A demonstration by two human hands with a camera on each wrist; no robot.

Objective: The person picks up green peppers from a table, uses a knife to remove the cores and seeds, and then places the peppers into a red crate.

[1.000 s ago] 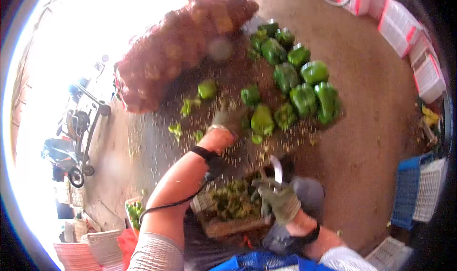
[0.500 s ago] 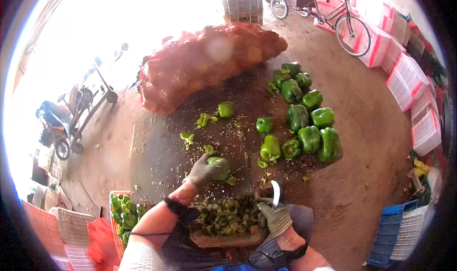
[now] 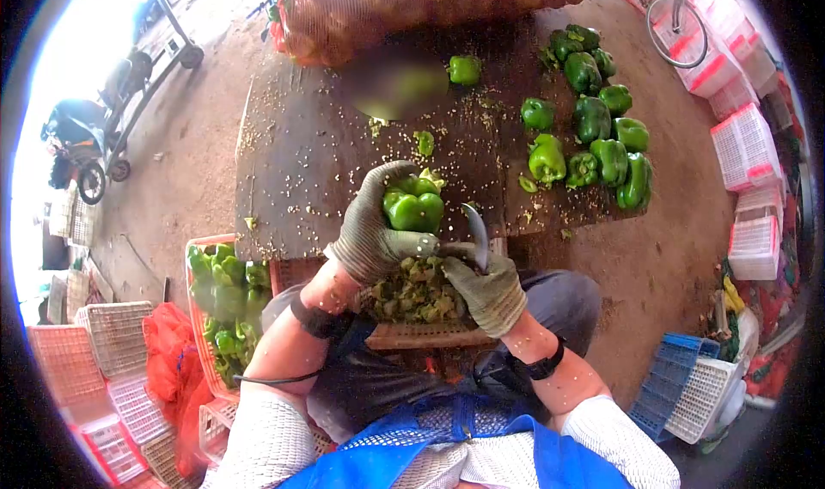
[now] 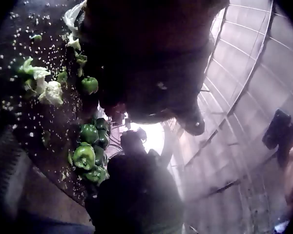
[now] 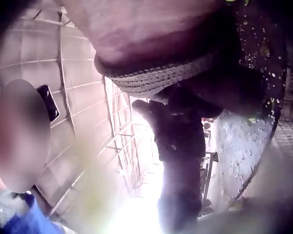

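My left hand, in a greyish glove, holds a green pepper, the fingers round its far left side and the thumb along its near side. A ragged pale green piece shows at the pepper's far edge. The pepper is right in front of me, over the near part of the dark board; I can't tell whether it touches the surface. My right hand, gloved too, grips a knife, its curved blade pointing up and away from me, to the right of the pepper and apart from it. My left thumb and right fingers come very close; I can't tell whether they meet. Below my hands a tray holds green trimmings. Pale seeds and a few green scraps lie scattered over the board. A lone pepper sits near the big reddish sack at the far end, and a cluster of peppers stands on the right. To my left, an orange crate holds more green peppers, with a red net beside it. Both wrist views are too dark to show my grip
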